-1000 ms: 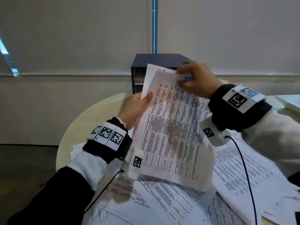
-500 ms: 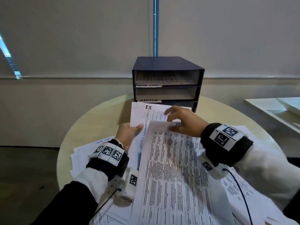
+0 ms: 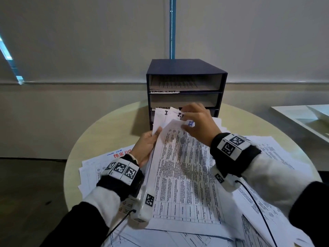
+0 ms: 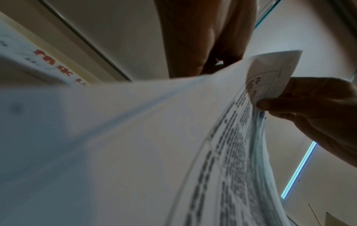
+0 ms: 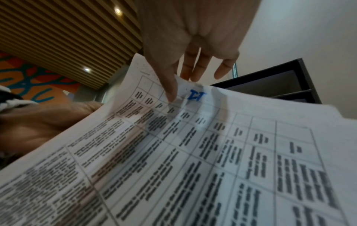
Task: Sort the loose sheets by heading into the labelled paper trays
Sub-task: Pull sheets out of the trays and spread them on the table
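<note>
A dark blue tray unit [image 3: 185, 68] stands at the back of the round table, its top tray labelled TASK LIST [image 3: 164, 91]; the label below is partly hidden. My left hand [image 3: 154, 138] grips the left edge of a bundle of printed sheets [image 3: 178, 175], thumb on top. My right hand [image 3: 185, 124] pinches the upper corner of the top sheet [image 5: 212, 152] by its blue heading [image 5: 197, 95], thumb [image 5: 170, 91] in front, fingers behind. Further sheets with black headings [image 3: 166, 112] stick out behind. In the left wrist view the bundle's underside [image 4: 115, 137] fills the frame.
Several loose printed sheets cover the near half of the round table [image 3: 110, 129]. One with a red heading [image 3: 121, 154] lies left of my left wrist. A white table [image 3: 302, 118] stands off to the right. Cables hang from both wrist cameras.
The bundle came down from in front of the trays to just above the table. My right hand, flat on the sheet half a second ago, now pinches the top sheet's corner and curls it up.
</note>
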A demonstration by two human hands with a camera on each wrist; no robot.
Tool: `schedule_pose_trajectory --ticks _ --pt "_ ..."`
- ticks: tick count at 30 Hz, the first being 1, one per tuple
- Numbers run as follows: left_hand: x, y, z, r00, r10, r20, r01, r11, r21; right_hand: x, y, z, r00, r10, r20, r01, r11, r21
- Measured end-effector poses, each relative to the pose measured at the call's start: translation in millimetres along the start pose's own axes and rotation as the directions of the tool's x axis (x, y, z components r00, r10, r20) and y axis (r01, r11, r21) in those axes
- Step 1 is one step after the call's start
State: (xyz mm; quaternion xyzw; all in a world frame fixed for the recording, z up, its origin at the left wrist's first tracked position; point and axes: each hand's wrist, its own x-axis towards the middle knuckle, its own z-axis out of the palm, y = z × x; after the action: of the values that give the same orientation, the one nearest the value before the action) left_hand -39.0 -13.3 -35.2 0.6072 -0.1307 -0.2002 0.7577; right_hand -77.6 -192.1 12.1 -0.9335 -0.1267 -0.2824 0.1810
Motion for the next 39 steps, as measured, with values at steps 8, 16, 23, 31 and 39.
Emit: schedule_pose_trajectory --ticks 8,16,23,31,39 --pt "0.2 0.4 2.9 0.990 -0.087 -0.108 0.082 0.995 -0.053 -18.2 -8.9 6.7 0.958 -0.284 -0.042 0.281 0.957 -0.071" --pt "-13.6 15.6 24.0 0.995 0.060 0.083 -0.083 0.950 0.302 -18.9 -3.2 -2.1 0.996 -0.035 0.076 0.028 0.996 0.085" --pt "-16.5 11.1 44.9 0.958 0.286 -0.014 -0.229 0.797 0.558 -19.1 -8.2 -29.7 0.988 0.074 -0.138 -0.045 0.977 0.207" --pt "-24.2 15.9 61.8 0.917 0.346 -0.197 -0.304 0.928 0.215 -54.8 30.8 -29.8 0.683 0.684 -0.256 -0.573 0.719 0.393" --pt "-30.0 65.9 67.1 0.795 0.566 -0.219 -0.533 0.824 0.193 -49.1 28.8 -65.7 0.644 0.638 -0.421 -0.077 0.602 0.795"
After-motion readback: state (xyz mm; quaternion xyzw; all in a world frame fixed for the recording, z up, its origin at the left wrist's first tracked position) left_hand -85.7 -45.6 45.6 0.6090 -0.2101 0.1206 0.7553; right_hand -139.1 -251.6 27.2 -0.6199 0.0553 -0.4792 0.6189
